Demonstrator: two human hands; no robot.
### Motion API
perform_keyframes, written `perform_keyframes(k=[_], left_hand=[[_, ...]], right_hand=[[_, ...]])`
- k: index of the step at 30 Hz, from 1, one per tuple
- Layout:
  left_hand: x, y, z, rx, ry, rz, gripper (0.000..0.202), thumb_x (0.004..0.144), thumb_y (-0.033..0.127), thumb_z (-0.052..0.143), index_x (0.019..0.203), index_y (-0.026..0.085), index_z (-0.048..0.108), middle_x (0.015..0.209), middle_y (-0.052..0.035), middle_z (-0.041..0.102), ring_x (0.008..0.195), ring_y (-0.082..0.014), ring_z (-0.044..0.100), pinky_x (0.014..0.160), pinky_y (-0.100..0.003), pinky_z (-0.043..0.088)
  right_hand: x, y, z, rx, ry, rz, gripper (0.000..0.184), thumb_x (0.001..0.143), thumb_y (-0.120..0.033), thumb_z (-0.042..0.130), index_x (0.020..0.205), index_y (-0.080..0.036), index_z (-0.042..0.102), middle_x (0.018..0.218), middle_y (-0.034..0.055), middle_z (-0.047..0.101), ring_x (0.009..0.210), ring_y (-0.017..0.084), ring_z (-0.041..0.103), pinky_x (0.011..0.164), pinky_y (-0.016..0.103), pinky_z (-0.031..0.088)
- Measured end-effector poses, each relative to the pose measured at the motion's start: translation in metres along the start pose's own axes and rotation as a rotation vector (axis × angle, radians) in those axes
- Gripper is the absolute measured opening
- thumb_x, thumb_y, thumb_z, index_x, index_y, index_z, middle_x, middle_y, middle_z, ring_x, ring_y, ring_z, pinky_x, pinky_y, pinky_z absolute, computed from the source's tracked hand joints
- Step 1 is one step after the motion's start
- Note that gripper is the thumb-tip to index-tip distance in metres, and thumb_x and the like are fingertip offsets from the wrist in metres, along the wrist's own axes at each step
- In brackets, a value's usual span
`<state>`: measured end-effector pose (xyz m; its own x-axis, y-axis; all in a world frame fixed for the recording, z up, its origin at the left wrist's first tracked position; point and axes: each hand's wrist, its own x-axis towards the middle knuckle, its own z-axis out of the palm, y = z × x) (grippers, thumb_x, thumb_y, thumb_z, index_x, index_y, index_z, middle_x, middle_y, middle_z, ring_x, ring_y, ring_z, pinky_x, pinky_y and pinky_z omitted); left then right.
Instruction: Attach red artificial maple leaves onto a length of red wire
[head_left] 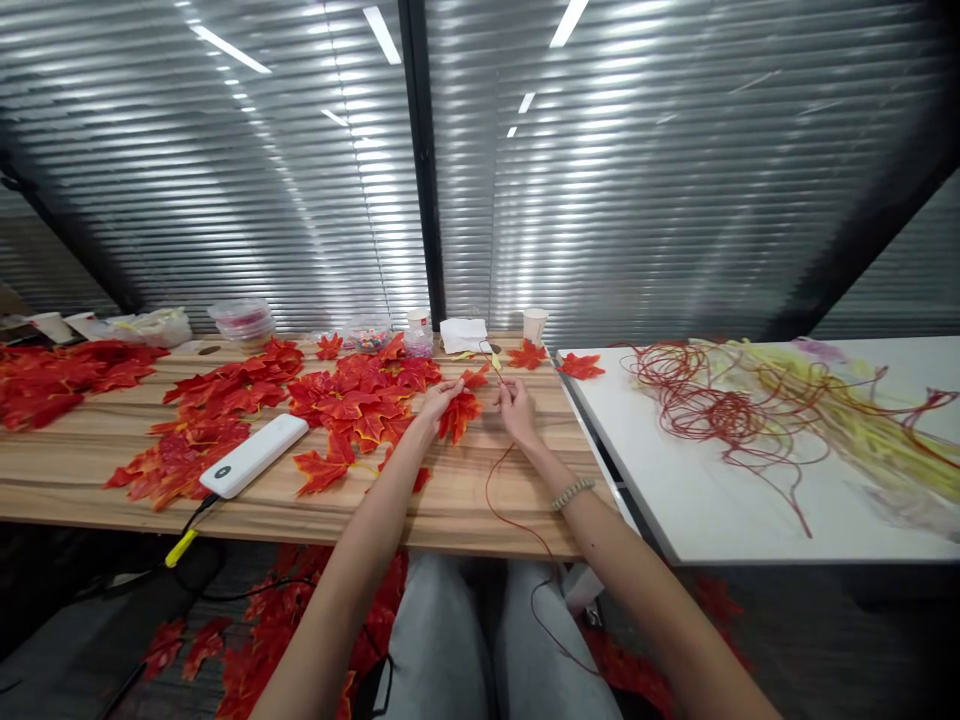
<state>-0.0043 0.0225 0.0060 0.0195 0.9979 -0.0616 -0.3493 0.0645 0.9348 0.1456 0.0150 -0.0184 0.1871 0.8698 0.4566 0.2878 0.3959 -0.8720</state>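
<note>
My left hand (442,400) is closed on a red-orange artificial maple leaf (459,418), held just above the wooden table. A short way to its right, my right hand (516,408) pinches a thin red cord (495,505). The cord hangs from this hand, crosses the table edge and trails down past my right knee. Between the hands, a small yellow piece (496,362) stands at the upper end of the cord; how it is fastened is too small to tell. Left of my left hand lies a heap of red maple leaves (352,395).
A white power bank (255,456) with a black cable lies at the left. Paper cups (534,325), plastic tubs (241,318) and a white paper (463,335) line the back. On the white table (637,480), tangled red cord (716,410) lies beside yellow strands (862,430). Leaves litter the floor.
</note>
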Motion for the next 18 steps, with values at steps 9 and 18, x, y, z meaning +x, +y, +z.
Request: perform_keyframes(k=[9,18], left_hand=[[0.0022,-0.0003,-0.0049,0.012,0.030,0.007,0.028,0.050,0.032,0.075,0.065,0.013,0.061,0.064,-0.0026,0.063,0.057,-0.0122,0.056,0.060,-0.026,0.044],[0.0021,-0.0070,-0.0009,0.072,0.020,0.015,0.031,0.056,0.041,0.070,0.061,0.013,0.060,0.057,-0.0018,0.060,0.046,-0.0101,0.052,0.051,-0.024,0.042]], right_hand=[[-0.0019,-0.0021,0.0017,-0.022,-0.046,-0.032,0.016,0.082,-0.028,0.036,0.087,-0.018,0.048,0.056,-0.0018,0.055,0.050,0.014,0.051,0.054,0.024,0.038],[-0.0047,-0.0076,0.0002,0.040,-0.069,-0.007,0.016,0.081,-0.028,0.038,0.088,-0.019,0.048,0.056,-0.0021,0.055,0.051,0.014,0.050,0.055,0.024,0.038]])
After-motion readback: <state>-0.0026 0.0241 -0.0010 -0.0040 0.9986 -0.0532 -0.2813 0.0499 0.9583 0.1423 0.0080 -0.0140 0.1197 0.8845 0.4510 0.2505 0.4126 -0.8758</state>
